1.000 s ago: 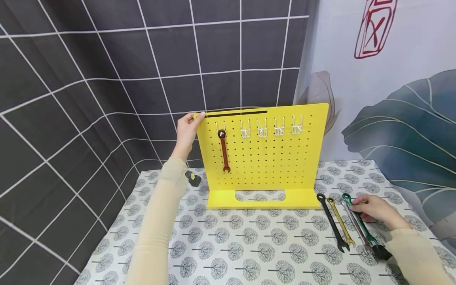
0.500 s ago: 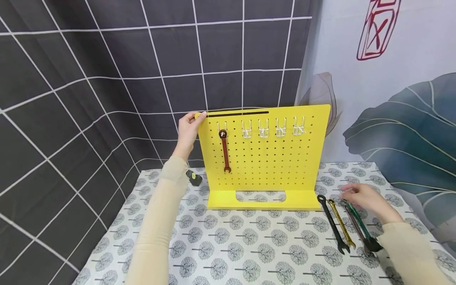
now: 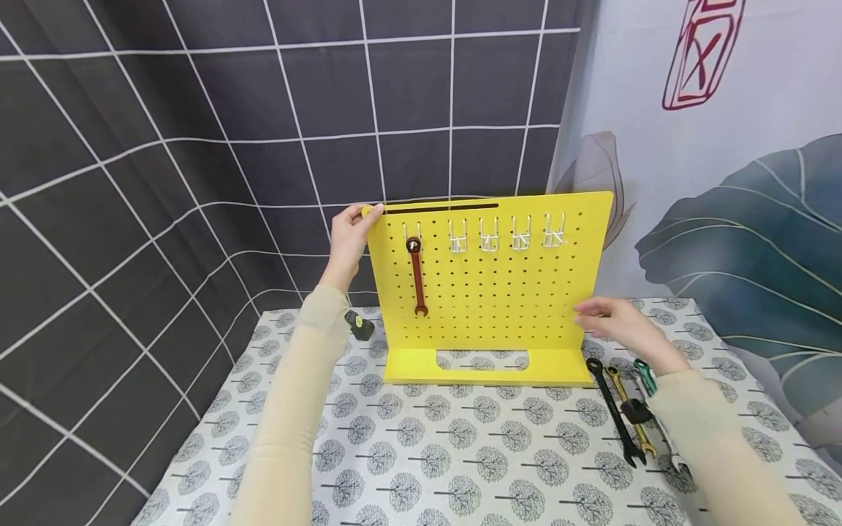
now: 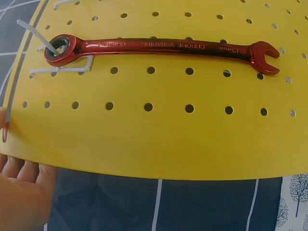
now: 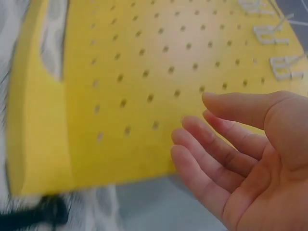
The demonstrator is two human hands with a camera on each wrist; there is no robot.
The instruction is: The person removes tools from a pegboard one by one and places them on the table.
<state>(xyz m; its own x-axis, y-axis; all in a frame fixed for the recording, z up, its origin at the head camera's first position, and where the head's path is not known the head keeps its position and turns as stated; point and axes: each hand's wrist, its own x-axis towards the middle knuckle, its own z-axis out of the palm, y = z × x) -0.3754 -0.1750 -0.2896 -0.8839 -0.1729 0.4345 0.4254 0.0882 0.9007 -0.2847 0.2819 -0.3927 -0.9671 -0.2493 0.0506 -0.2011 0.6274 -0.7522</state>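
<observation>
A yellow pegboard point(image 3: 493, 310) stands upright on its base. My left hand point(image 3: 349, 237) grips its upper left corner, thumb in front and fingers behind. From the leftmost white hook hangs a red combination wrench point(image 4: 168, 46), ring end up, marked 13mm. My right hand point(image 3: 621, 325) is beside the board's lower right edge; the right wrist view has its fingers point(image 5: 211, 163) loosely bent, holding nothing. Below that hand lie a black wrench point(image 3: 615, 416), a gold wrench point(image 3: 620, 387), a silver wrench point(image 3: 674, 454) and a green wrench point(image 3: 646, 374), the last mostly hidden by the right sleeve.
Several white wire hooks point(image 3: 489, 241) line the board's upper part, with no tool on those right of the red wrench. A tree-patterned cloth point(image 3: 460, 453) covers the table. Behind is a dark gridded curtain point(image 3: 296, 175), with a printed white one on the right.
My right hand has left the green wrench and moved up and left to the board's right edge. The left hand keeps its grip on the corner.
</observation>
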